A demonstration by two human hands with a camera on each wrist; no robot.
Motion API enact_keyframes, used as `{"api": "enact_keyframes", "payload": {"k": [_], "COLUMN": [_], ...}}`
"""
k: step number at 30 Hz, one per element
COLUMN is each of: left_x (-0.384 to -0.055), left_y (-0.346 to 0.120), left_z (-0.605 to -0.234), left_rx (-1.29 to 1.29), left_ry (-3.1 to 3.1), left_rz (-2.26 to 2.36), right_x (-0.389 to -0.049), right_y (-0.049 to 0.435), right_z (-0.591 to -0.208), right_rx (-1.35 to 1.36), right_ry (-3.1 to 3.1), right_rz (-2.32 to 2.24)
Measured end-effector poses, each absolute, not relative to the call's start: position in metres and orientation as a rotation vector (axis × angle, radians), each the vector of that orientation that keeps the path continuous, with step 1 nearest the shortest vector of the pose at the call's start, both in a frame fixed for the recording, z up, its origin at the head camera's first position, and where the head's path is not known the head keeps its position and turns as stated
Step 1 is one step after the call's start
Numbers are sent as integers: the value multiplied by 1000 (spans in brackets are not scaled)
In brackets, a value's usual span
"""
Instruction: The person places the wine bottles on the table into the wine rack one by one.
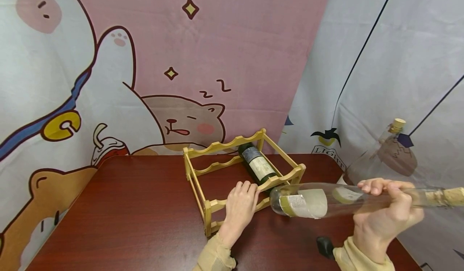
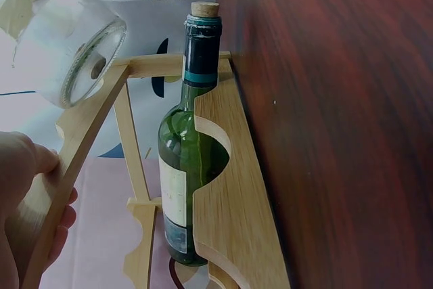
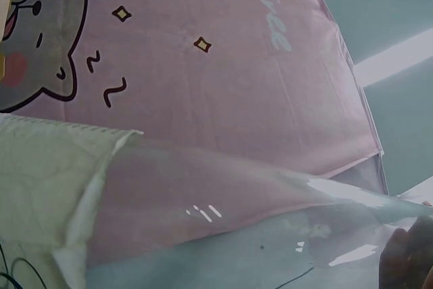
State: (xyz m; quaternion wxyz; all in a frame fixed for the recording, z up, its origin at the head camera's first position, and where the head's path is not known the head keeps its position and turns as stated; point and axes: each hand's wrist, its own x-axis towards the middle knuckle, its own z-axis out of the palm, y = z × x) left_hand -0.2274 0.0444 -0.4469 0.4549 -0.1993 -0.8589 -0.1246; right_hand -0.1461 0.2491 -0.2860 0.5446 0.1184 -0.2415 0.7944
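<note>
My left hand (image 1: 241, 206) grips the upper front rail of a small wooden wine rack (image 1: 222, 146); in the left wrist view its thumb and fingers wrap the wood. A corked green wine bottle (image 1: 257, 162) lies in the right part of the rack, label upward. To the right of the rack, my right hand (image 1: 384, 210) holds a corked clear glass bottle (image 1: 340, 202) by its narrowing upper part. That bottle lies nearly level, base toward the rack's front right corner and cork to the right. Its pale label (image 3: 54, 187) fills the left of the right wrist view.
Another corked clear bottle (image 1: 366, 164) stands upright at the right, partly behind the held one. The rack rests on a dark red-brown table (image 1: 145, 206). Cartoon-printed cloth (image 1: 232, 53) hangs behind the table and along its right side.
</note>
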Motion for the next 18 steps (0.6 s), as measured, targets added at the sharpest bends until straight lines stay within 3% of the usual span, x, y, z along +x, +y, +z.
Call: {"api": "enact_keyframes", "payload": {"k": [18], "left_x": [-223], "left_y": [45], "left_z": [-437], "left_rx": [-504], "left_ry": [-2101], "left_rz": [-540], "right_x": [-144], "right_y": [251], "right_z": [-295], "right_rx": [357], "right_ry": [-475], "right_rz": [2092]}}
